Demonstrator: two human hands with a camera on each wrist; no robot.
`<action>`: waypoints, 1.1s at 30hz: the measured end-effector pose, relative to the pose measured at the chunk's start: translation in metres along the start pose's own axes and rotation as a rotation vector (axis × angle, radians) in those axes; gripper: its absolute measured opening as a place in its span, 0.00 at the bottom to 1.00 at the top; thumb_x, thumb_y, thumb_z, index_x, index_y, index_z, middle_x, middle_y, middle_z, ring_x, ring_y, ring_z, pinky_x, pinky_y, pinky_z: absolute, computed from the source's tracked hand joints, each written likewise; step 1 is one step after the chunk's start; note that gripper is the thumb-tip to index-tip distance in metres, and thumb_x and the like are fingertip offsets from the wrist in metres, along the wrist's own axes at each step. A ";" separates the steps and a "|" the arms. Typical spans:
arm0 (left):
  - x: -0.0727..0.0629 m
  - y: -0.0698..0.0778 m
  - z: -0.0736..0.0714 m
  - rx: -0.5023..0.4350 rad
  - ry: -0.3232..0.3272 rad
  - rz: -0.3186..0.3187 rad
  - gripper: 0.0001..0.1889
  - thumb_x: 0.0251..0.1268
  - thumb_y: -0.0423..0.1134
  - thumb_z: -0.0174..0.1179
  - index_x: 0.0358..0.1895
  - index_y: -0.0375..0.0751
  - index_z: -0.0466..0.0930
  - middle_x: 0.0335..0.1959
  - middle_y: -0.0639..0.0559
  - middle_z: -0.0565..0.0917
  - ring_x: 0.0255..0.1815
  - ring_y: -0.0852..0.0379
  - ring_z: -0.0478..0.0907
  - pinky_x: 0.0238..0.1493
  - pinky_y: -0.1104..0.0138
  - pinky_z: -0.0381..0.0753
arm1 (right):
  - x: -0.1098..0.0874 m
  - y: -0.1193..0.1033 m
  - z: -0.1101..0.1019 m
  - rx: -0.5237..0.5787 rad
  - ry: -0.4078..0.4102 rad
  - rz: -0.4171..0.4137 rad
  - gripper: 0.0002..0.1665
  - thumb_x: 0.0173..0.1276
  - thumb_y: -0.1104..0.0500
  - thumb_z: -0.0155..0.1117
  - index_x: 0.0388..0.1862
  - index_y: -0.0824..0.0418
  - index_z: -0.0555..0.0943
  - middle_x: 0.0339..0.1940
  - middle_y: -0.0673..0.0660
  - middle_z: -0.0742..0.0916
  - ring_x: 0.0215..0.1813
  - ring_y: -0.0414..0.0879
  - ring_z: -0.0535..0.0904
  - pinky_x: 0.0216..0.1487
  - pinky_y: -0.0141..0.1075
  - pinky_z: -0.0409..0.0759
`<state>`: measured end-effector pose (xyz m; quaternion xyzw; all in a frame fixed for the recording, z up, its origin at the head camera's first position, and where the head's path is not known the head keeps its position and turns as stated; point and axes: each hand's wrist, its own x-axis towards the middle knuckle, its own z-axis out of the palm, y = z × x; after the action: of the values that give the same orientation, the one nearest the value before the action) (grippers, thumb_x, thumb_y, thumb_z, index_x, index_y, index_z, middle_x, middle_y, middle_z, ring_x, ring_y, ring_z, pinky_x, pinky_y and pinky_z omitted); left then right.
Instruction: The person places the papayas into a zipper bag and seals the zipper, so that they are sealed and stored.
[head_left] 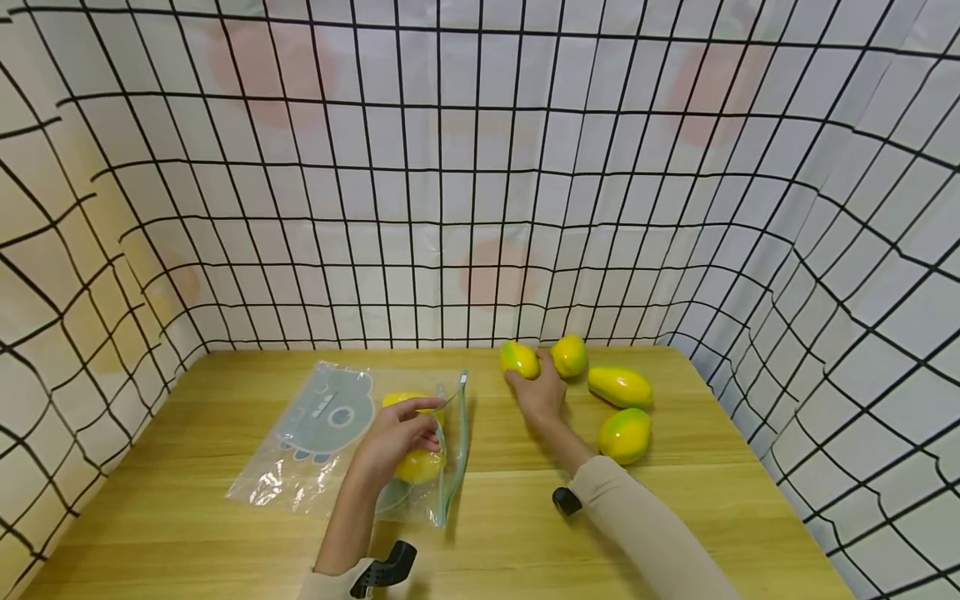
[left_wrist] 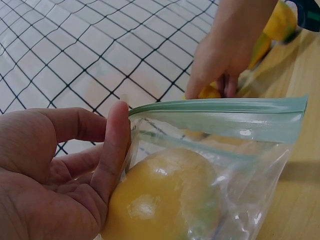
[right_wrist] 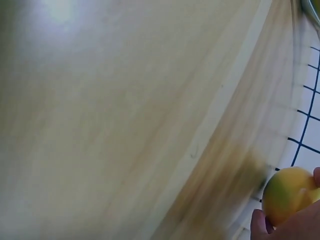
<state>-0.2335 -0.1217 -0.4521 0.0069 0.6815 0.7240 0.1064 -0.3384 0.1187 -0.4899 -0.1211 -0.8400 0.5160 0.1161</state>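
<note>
Plastic zip bag [head_left: 326,425] with yellow fruits [head_left: 418,468] inside, left grip [head_left: 399,435] pinching it, right grip [head_left: 543,395] grasping another fruit [head_left: 520,358]

No text is legible; the pale marks [head_left: 322,406] on the clear bag [head_left: 300,483] are too small to read.

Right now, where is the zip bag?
In the head view, the zip bag lies left of centre on the table, the left hand at its opening.

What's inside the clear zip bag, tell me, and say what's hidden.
In the head view, the clear zip bag has yellow fruit showing above and below the left hand, apparently two pieces. The hand covers the area between, so what lies there cannot be seen.
</note>
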 end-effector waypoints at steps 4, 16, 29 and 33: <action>0.000 -0.001 0.000 -0.001 -0.005 0.008 0.21 0.69 0.28 0.55 0.64 0.31 0.78 0.37 0.43 0.80 0.28 0.56 0.81 0.34 0.70 0.88 | -0.003 -0.002 -0.004 0.008 -0.007 -0.010 0.41 0.61 0.48 0.75 0.72 0.51 0.71 0.66 0.60 0.80 0.67 0.59 0.74 0.70 0.55 0.72; -0.001 -0.001 0.001 -0.002 -0.002 0.009 0.21 0.69 0.28 0.55 0.64 0.31 0.78 0.37 0.43 0.79 0.28 0.57 0.80 0.34 0.70 0.88 | -0.012 -0.020 -0.024 -0.045 -0.087 -0.127 0.41 0.62 0.46 0.74 0.71 0.55 0.72 0.65 0.59 0.81 0.62 0.56 0.77 0.64 0.51 0.77; -0.001 0.001 0.000 0.000 -0.004 0.015 0.21 0.68 0.29 0.55 0.64 0.30 0.77 0.36 0.44 0.80 0.27 0.57 0.81 0.33 0.70 0.87 | -0.029 -0.041 -0.042 -0.093 -0.222 -0.213 0.39 0.61 0.44 0.75 0.69 0.55 0.75 0.51 0.59 0.86 0.43 0.49 0.81 0.38 0.34 0.78; 0.000 0.001 0.000 0.000 -0.007 0.016 0.22 0.68 0.29 0.55 0.64 0.29 0.77 0.35 0.44 0.79 0.27 0.57 0.81 0.34 0.71 0.88 | -0.034 -0.047 -0.049 -0.108 -0.273 -0.200 0.39 0.61 0.43 0.75 0.69 0.53 0.76 0.56 0.58 0.85 0.45 0.50 0.83 0.40 0.35 0.81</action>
<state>-0.2332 -0.1219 -0.4508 0.0147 0.6811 0.7247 0.1031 -0.2945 0.1282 -0.4284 0.0281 -0.8822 0.4678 0.0451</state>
